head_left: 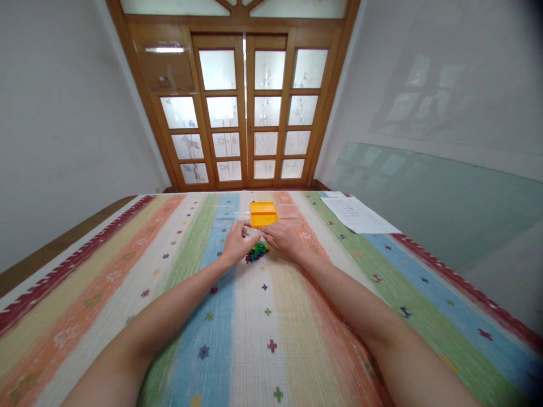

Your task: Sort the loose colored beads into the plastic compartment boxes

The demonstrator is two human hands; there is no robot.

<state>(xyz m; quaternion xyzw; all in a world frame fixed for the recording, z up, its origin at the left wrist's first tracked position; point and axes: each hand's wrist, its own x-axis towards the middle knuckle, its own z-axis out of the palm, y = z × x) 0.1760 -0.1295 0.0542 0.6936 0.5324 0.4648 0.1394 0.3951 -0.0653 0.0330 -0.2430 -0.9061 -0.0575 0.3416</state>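
My left hand and my right hand come together near the middle of the table. Curled fingers of my left hand hold a small clear plastic piece, whose full shape is hidden. Against its right side, the fingers of my right hand are bent and pressed together; what they grip, if anything, is too small to make out. Just below the hands lies a heap of small green, blue and dark brown pieces. Right behind the fingers stands a yellow divided tray.
Clear plastic containers sit left and right of the yellow tray. Printed paper sheets lie at the table's right edge. A striped cloth covers the table. Glass-paned wooden doors rise beyond it, and a glass panel leans at right.
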